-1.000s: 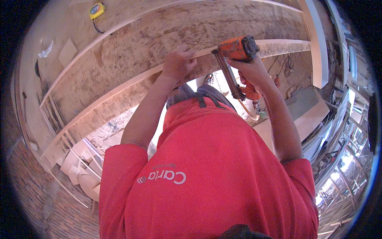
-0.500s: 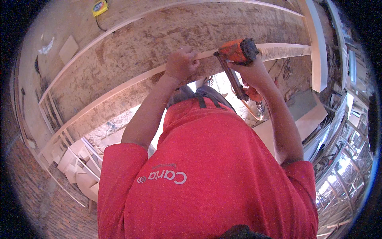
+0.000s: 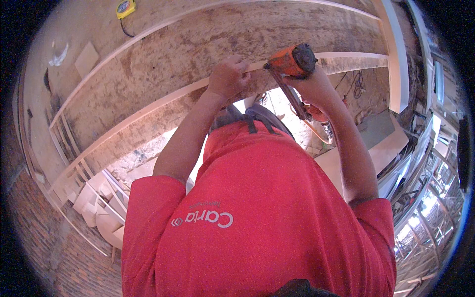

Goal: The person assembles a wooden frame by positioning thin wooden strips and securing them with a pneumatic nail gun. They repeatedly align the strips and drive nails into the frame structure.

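My right hand grips an orange nail gun, its nose set against the edge of a pale wooden strip that runs along a chipboard panel. My left hand rests on the same strip just left of the gun, fingers curled over its top edge and holding the strip down. A long magazine hangs below the gun toward my body. My red shirt fills the lower half of the view.
A yellow tape measure lies on the far panel at the top. White offcuts and slats are stacked at lower left. A white board stands at right, with a hose and cables below the gun.
Both hands and the nail gun have shifted slightly right along the strip. The left hand stays on the strip's edge.
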{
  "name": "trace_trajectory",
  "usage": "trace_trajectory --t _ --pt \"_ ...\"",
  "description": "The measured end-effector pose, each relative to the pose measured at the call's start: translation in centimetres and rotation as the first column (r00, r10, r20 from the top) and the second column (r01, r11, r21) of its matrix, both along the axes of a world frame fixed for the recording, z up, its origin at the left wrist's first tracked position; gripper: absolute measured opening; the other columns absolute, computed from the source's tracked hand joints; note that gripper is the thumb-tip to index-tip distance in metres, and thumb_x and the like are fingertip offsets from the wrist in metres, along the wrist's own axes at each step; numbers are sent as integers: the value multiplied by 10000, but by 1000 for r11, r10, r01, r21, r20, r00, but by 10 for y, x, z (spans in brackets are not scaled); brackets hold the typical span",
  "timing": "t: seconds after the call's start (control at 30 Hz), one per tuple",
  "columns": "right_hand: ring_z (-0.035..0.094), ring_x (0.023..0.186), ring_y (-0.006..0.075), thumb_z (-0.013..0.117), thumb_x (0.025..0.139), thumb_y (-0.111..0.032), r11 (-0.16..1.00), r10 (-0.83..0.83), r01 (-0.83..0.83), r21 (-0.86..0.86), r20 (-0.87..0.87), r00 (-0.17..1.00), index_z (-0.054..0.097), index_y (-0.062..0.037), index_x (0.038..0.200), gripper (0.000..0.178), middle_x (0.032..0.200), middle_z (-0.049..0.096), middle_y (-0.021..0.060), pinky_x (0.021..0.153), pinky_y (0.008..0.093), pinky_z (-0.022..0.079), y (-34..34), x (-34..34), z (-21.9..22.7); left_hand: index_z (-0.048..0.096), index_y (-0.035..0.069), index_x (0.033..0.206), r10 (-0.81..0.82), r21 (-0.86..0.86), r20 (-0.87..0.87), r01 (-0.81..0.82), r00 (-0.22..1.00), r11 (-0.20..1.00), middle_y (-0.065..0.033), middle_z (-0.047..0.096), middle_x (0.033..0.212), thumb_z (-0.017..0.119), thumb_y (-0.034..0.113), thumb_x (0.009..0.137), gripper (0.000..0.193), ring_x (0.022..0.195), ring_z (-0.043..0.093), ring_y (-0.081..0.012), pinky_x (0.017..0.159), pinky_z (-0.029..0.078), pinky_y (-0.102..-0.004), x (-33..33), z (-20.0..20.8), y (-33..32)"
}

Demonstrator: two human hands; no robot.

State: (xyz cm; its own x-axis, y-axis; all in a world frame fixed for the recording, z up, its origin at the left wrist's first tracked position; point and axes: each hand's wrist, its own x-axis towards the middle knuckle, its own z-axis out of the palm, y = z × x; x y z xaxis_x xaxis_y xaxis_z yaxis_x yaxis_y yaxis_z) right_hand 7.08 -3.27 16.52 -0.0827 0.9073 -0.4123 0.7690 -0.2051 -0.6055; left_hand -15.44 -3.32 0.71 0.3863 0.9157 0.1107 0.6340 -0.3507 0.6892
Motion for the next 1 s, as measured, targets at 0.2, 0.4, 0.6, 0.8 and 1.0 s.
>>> trace_trajectory --t 0.2,0.4,0.6,0.8,1.0 --pt "586 548 111 842 847 -249 997 -41 46 55 -90 995 711 -56 1150 383 778 675 14 489 289 480 -14 18 -19 727 95 974 -4 -29 -103 2 995 1000 -144 654 990 751 266 822 230 956 680 -370 827 573 -493 -1 4 2" --pt "521 467 75 815 888 -243 868 -473 438 -233 -126 872 685 -66 1072 286 643 576 -31 411 265 406 -69 49 -28 722 115 1176 74 5 -265 -75 961 997 -154 680 1087 758 279 822 392 1024 681 -378 869 569 -488 -41 27 -22" --pt "510 457 65 795 909 -206 796 -584 531 -289 -141 799 667 -76 1038 224 612 548 -42 406 254 393 -123 80 -33 749 82 1117 82 18 -128 -81 988 997 -168 700 1001 746 229 827 326 983 685 -385 857 572 -468 -69 5 -26" --pt "509 459 72 810 896 -221 747 -658 609 -267 -160 736 658 -81 1019 240 614 546 -44 417 258 402 -186 104 -45 763 67 1052 64 -30 -129 -68 990 997 -183 703 949 743 227 827 277 919 693 -379 800 570 -463 -72 1 -21" --pt "501 459 71 811 897 -206 684 -723 658 -314 -168 671 666 -90 1035 232 627 548 -44 424 258 399 -235 113 -38 773 92 1012 65 -59 -232 -80 971 995 -169 690 895 738 252 810 260 830 690 -353 732 564 -459 -75 5 -15"
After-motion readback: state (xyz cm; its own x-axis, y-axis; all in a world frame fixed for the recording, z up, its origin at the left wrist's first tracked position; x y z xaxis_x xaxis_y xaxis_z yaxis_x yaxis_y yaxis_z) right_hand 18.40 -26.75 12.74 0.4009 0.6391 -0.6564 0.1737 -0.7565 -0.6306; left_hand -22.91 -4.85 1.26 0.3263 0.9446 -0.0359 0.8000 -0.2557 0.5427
